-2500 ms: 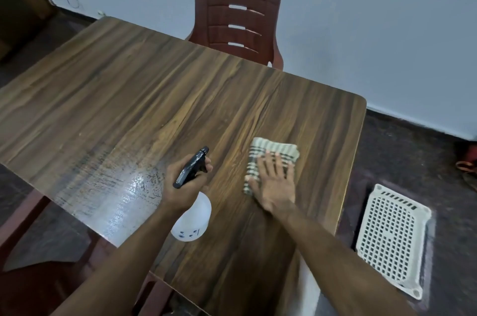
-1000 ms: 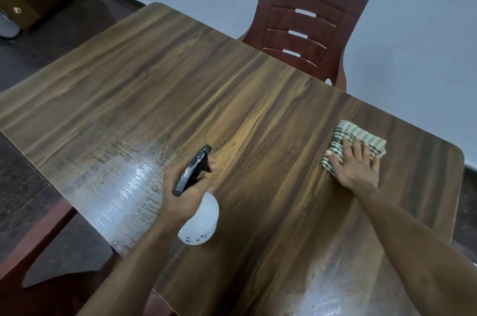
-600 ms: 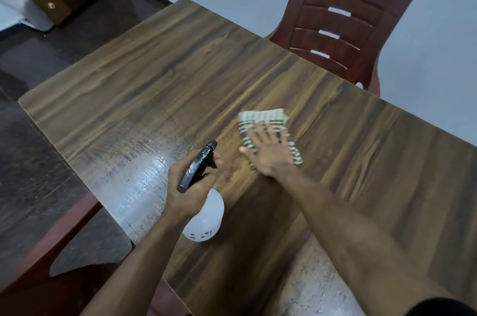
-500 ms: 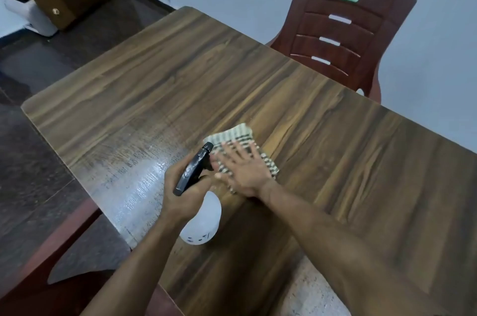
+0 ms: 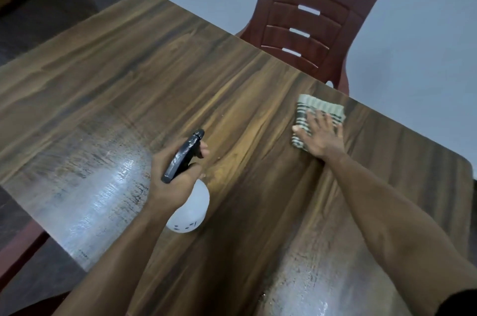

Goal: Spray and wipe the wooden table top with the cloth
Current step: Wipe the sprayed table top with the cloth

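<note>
On the wooden table (image 5: 180, 78), right hand (image 5: 320, 139), flat on the cloth (image 5: 313, 110), has slid right; left hand (image 5: 170, 179) grips the spray bottle (image 5: 188, 208).

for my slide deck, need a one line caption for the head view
Right hand presses a striped cloth flat on the wooden table top while the left hand holds a spray bottle.

chair (image 5: 307, 21) green label: blurred | spray bottle (image 5: 189, 212) marks: illegible
</note>
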